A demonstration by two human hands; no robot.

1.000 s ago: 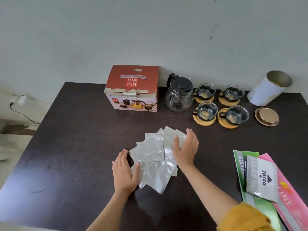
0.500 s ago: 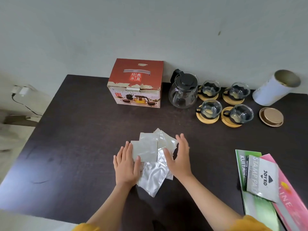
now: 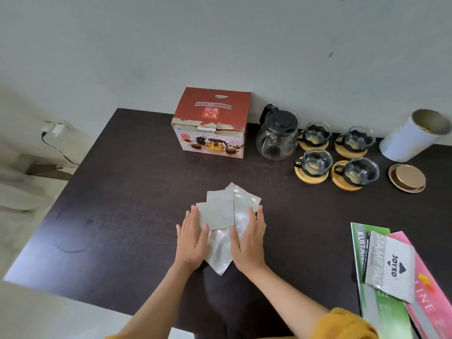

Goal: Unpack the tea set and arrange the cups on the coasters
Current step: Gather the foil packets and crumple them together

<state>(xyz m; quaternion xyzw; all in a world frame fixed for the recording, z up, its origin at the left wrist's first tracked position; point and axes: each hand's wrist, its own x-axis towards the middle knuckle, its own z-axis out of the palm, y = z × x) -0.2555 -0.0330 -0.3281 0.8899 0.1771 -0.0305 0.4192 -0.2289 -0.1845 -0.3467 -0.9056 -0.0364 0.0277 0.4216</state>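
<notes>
Dark wood-grain table (image 3: pixel 117 204) fills our view, with a pale wall behind it. Nearest us, our left hand (image 3: pixel 193 238) and right hand (image 3: pixel 249 238) lie flat, fingers spread, palms pressing in from both sides on a loose pile of silvery wrappers (image 3: pixel 220 216), likely to square them into one stack; neither hand grips anything. We cannot count the overlapping sheets surely. At four o'clock lie three printed packets (image 3: pixel 391 270), overlapping, pushed aside.

Farther off, at one o'clock, four glass cups (image 3: pixel 315 162) already sit on four round wooden coasters (image 3: pixel 311 178), one each, in a two-by-two block, so the arranging looks finished. One glass teapot (image 3: pixel 277 138) stands just left of them, and one red box (image 3: pixel 212 121) at twelve o'clock. At two o'clock, one white canister (image 3: pixel 413 135) tilts open, its single gold lid (image 3: pixel 407 178) lying beside it.
</notes>
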